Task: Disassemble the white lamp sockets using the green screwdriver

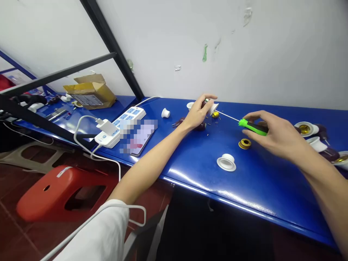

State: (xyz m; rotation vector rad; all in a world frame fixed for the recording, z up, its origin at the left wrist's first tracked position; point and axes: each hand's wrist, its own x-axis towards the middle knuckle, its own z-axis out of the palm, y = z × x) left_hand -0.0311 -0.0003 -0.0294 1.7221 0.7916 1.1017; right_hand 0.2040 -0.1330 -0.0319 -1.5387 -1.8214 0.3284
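Head view puts us over a long blue table, with a white power strip at its left and lamp-holder parts at its right. Our right hand grips a green-handled screwdriver, fingers curled around the handle, its thin shaft reaching a small white lamp-holder piece pinched by our left hand. Just below lie a brass ring, a white flange and tiny screws.
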